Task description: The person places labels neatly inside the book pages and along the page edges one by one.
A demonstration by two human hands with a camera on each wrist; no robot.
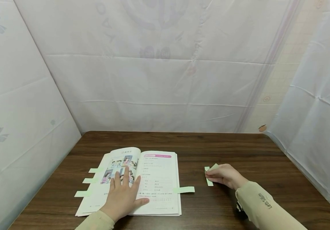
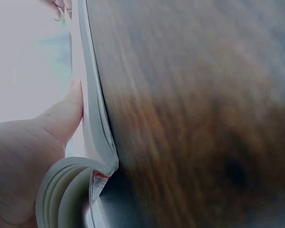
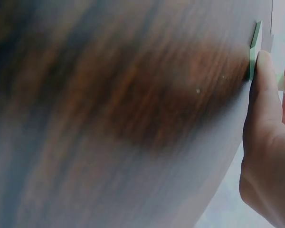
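An open book (image 1: 159,166) lies on the table, a picture page on its left side and a text page on its right. My left hand (image 1: 123,196) rests on it with fingers spread, holding the pages down across the middle; its thumb (image 2: 66,111) shows in the left wrist view. To the right of the book, my right hand (image 1: 225,175) is at a narrow pad of pale green sticky notes (image 1: 209,183), its thumb touching the pad. A green sticky note (image 1: 214,166) sticks out between the fingers of that hand. The fingertips' exact hold is partly hidden.
Green sticky tabs (image 1: 82,194) project from the book's left edge, several in a row. One more tab (image 1: 186,189) projects from the right edge. The dark wooden table (image 1: 182,140) is bordered by white patterned cloth (image 1: 159,83) behind and at both sides.
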